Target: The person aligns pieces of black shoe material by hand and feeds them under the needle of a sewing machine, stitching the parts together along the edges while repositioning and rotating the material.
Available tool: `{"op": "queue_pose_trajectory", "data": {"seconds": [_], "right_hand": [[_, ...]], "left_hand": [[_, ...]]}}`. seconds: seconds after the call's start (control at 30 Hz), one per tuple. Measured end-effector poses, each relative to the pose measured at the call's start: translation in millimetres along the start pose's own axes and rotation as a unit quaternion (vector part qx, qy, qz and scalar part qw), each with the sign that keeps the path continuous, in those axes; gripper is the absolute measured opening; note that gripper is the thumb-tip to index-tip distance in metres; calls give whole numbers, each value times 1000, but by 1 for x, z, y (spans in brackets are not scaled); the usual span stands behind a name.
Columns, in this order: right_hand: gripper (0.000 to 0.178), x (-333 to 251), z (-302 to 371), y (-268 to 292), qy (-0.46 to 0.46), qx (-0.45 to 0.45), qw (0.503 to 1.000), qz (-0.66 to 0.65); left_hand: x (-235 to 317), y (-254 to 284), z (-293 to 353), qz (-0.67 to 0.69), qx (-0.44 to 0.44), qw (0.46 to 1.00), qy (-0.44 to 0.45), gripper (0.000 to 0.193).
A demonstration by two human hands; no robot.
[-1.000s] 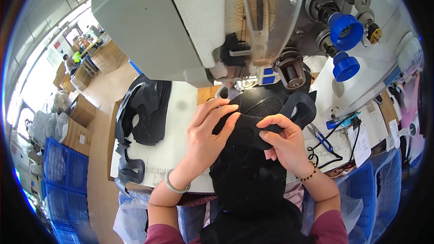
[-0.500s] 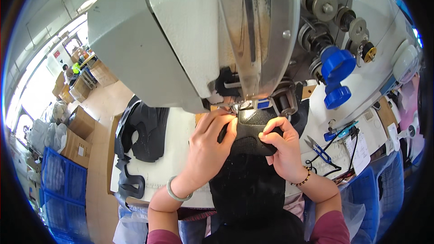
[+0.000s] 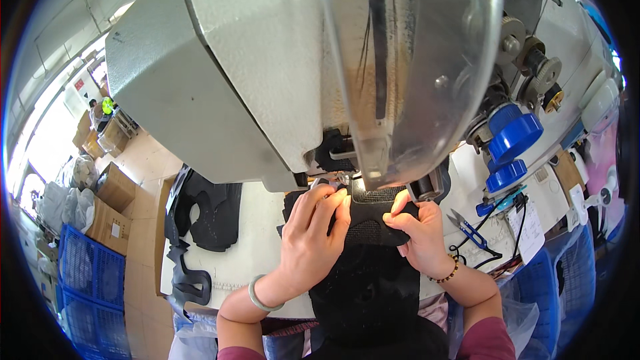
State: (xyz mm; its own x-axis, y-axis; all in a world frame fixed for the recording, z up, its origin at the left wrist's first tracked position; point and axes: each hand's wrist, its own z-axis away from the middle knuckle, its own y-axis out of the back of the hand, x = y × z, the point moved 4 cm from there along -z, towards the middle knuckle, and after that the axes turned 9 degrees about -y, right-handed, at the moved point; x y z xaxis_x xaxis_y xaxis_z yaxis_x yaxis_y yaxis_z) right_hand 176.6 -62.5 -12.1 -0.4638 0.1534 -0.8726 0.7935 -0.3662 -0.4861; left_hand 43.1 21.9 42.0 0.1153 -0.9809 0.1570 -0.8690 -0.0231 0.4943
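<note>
I see the left hand (image 3: pixel 313 233) and right hand (image 3: pixel 421 237), grips pinching the black piece (image 3: pixel 371 211), its nearer mesh (image 3: pixel 366 231) now showing, seemingly steadied at the sewing machine (image 3: pixel 257 60).

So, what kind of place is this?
It looks like a sewing workshop, maybe part of a factory. There's a big sewing machine with blue tension knobs, a pile of cut black pieces on the table, and blue plastic crates on the floor.
</note>
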Motion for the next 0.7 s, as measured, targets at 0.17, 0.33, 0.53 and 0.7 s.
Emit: {"op": "queue_pose_trajectory", "data": {"seconds": [0.17,0.33,0.53,0.7], "right_hand": [[12,-2,-1,-2,3,3,1000,3],[15,-7,-6,2,2,19,1000,4],[17,-3,-15,8,15,-3,1000,-3],[20,-9,-15,7,7,-24,999,42]], "left_hand": [[0,-1,2,-14,22,999,-32,19],[3,-8,7,-20,-7,1000,2,22],[1,-12,11,-25,-18,999,20,24],[-3,-5,12,-2,-34,999,8,21]]}}
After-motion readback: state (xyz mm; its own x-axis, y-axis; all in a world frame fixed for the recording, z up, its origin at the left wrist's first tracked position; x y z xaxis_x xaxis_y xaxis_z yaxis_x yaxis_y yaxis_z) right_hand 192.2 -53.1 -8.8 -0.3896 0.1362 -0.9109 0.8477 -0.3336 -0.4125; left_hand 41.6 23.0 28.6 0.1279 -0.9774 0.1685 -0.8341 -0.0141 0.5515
